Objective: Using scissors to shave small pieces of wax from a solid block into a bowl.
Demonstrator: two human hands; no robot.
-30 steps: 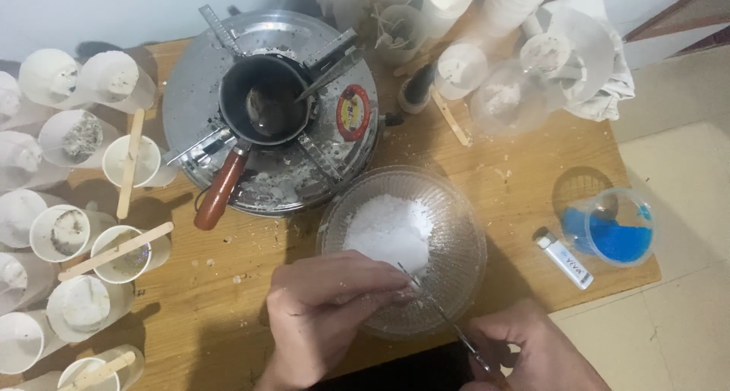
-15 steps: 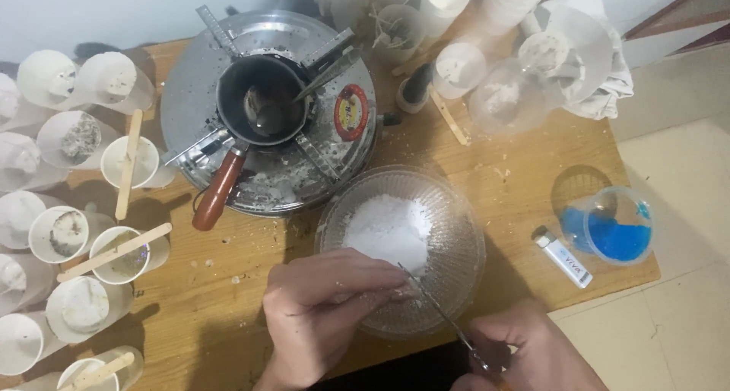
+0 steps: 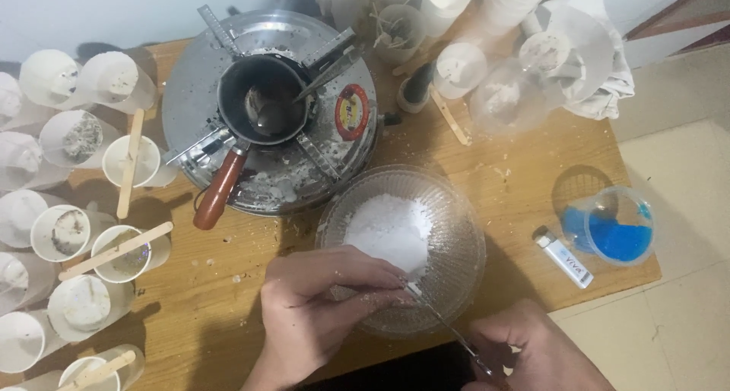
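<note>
A clear glass bowl (image 3: 464, 239) holding a heap of white powder (image 3: 389, 230) sits on the wooden table's near edge. My left hand (image 3: 323, 311) lies over the bowl's near rim, its fingertips pinched on the front end of a thin metal spoon (image 3: 445, 324) beside the powder. At the bottom edge of the view, my right hand (image 3: 528, 353) grips the spoon's handle. What sits on the spoon's tip is hidden by my fingers.
A round metal burner (image 3: 190, 110) carries a small dark pot (image 3: 262, 106) with a brown handle (image 3: 219, 193). Several white cups (image 3: 61, 231) with wooden sticks line the left side. A beaker of blue liquid (image 3: 612, 227) and a lighter (image 3: 564, 260) lie right.
My right hand has slid slightly lower and nearer with the spoon handle. My left hand stays pinched at the bowl's near rim.
</note>
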